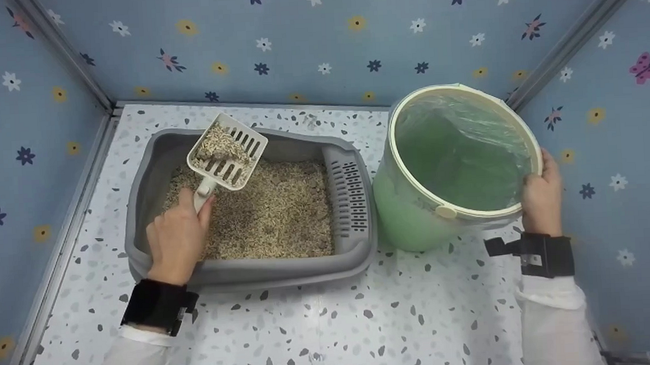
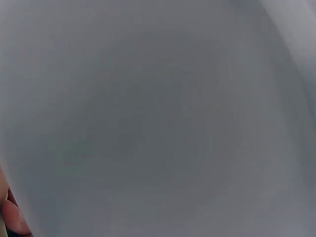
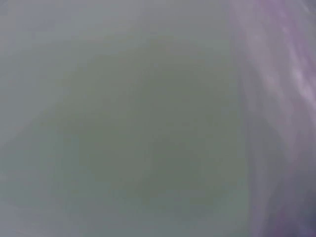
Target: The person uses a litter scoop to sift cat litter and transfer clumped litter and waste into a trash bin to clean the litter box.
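In the head view my left hand (image 1: 178, 234) grips the handle of a white slotted litter scoop (image 1: 233, 148). The scoop is above the grey litter box (image 1: 252, 272), with clumped litter (image 1: 217, 146) lying mostly on its left side. Loose tan litter (image 1: 282, 218) covers the box floor. My right hand (image 1: 543, 199) holds the right rim of a green bin (image 1: 416, 222), which leans with its mouth towards me. A clear plastic liner (image 1: 483, 118) lines the bin. A grey blur fills the left wrist view, with a fingertip (image 2: 15, 217) at lower left; the right wrist view is blurred green.
The box stands left of the bin on a white speckled surface (image 1: 321, 327). A perforated panel (image 1: 350, 198) forms the box's right end. Blue flowered walls (image 1: 329, 43) close in the back and both sides.
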A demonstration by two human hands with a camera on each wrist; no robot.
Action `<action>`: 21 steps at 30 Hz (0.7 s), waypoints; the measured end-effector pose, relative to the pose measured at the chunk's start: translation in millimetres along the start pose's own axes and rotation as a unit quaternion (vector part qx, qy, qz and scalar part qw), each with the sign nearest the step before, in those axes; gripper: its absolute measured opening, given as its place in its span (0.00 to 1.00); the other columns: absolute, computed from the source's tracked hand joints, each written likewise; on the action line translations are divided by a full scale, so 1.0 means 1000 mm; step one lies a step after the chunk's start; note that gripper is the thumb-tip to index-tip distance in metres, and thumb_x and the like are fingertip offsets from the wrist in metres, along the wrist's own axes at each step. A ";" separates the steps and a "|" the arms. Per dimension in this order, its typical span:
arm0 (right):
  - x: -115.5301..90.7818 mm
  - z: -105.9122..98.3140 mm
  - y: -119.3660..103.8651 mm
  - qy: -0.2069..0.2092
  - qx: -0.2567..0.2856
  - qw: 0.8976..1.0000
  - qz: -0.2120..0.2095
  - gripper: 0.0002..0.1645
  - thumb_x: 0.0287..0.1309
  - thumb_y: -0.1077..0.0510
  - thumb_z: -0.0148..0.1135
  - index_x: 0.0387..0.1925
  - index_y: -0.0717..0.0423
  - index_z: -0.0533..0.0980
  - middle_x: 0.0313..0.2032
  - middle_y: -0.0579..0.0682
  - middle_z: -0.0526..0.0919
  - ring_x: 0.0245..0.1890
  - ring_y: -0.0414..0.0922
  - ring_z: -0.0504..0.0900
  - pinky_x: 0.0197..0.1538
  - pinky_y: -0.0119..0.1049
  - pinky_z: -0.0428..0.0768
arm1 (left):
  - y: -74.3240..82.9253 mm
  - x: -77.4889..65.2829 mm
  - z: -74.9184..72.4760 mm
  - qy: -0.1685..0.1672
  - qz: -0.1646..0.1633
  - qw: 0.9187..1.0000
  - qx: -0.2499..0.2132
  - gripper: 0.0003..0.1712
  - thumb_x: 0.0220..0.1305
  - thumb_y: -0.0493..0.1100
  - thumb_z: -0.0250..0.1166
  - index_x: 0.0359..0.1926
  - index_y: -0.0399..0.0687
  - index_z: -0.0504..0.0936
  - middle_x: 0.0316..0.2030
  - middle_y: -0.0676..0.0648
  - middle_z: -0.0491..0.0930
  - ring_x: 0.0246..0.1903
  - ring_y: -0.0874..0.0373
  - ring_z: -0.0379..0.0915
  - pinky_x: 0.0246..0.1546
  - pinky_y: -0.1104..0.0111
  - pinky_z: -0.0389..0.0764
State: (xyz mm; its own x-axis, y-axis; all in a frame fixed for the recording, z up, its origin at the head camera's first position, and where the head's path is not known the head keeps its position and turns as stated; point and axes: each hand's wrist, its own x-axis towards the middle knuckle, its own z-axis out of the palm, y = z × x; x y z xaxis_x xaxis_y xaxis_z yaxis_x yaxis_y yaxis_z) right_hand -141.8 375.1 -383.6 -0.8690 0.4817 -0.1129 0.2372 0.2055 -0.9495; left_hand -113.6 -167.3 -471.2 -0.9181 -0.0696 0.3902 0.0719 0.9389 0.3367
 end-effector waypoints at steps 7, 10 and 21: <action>-0.001 0.000 0.000 0.000 0.008 1.000 -0.001 0.40 0.60 0.74 0.27 0.73 0.52 0.42 0.73 0.48 0.45 0.72 0.44 0.49 0.70 0.33 0.53 | -0.006 -0.002 0.000 0.057 0.054 0.996 0.038 0.19 0.64 0.49 0.62 0.34 0.35 0.68 0.12 0.40 0.69 0.06 0.46 0.63 0.04 0.60 0.63; -0.001 0.000 0.000 0.002 0.011 1.000 -0.003 0.39 0.61 0.74 0.27 0.73 0.52 0.43 0.73 0.49 0.47 0.72 0.45 0.51 0.70 0.34 0.56 | -0.006 -0.002 0.001 0.077 0.073 0.993 0.051 0.19 0.64 0.49 0.62 0.33 0.35 0.69 0.14 0.39 0.70 0.06 0.48 0.62 0.04 0.61 0.63; -0.002 0.000 -0.001 0.003 0.006 1.000 0.004 0.40 0.60 0.73 0.27 0.73 0.50 0.44 0.73 0.48 0.48 0.71 0.46 0.52 0.70 0.36 0.56 | -0.002 -0.004 0.000 0.046 0.060 0.997 0.026 0.16 0.65 0.45 0.60 0.34 0.34 0.70 0.15 0.39 0.72 0.07 0.49 0.62 0.05 0.62 0.63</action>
State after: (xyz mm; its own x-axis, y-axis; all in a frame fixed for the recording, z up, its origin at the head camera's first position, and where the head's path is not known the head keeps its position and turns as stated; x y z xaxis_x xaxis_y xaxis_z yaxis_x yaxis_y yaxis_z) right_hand -140.2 374.3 -382.2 -0.8641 0.4890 -0.1189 0.2395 0.1918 -0.9518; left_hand -110.2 -168.6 -473.2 -0.8646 0.0165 0.5022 0.1566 0.9585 0.2381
